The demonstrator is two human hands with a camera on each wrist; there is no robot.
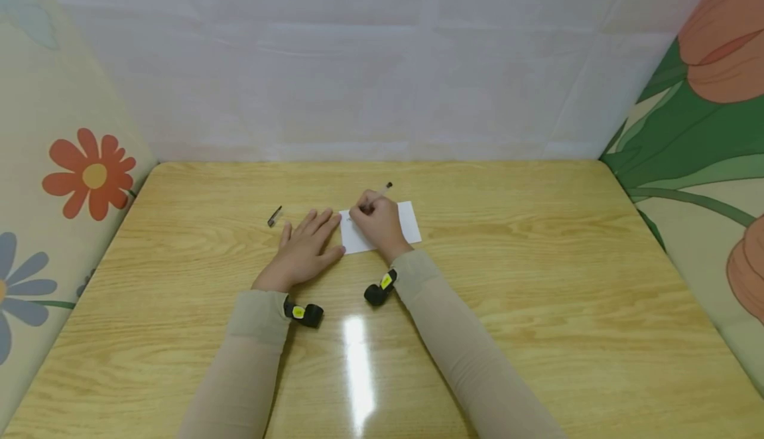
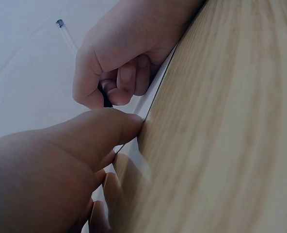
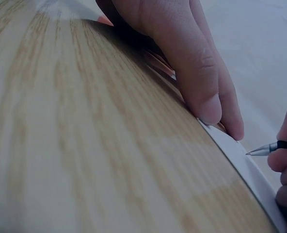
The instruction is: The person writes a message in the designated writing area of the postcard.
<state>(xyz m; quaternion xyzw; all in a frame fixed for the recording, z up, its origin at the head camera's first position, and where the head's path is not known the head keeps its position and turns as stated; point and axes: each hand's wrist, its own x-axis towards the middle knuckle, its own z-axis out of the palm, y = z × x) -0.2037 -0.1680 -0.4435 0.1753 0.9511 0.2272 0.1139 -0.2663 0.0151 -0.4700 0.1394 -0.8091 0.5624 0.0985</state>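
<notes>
The paper (image 1: pixel 410 223) lies on the table (image 1: pixel 507 280); above it, the right hand (image 1: pixel 379 223) pinches the pen (image 1: pixel 383 191). The left hand (image 1: pixel 301 253), fingers spread, touches the paper's left edge; firm pressure there should steady the strokes.

The wood-grained table (image 1: pixel 537 280) looks glossy, the paper (image 1: pixel 410 223) matt, the pen (image 2: pixel 68 37) plastic.

We've got a lt-brown wood-grain tbl (image 1: pixel 537 260); directly on it, approx. mid, we see white paper (image 1: pixel 410 223), a small pen cap (image 1: pixel 274 217) to its left, & L hand (image 1: pixel 301 253) resting palm-down btwn.
</notes>
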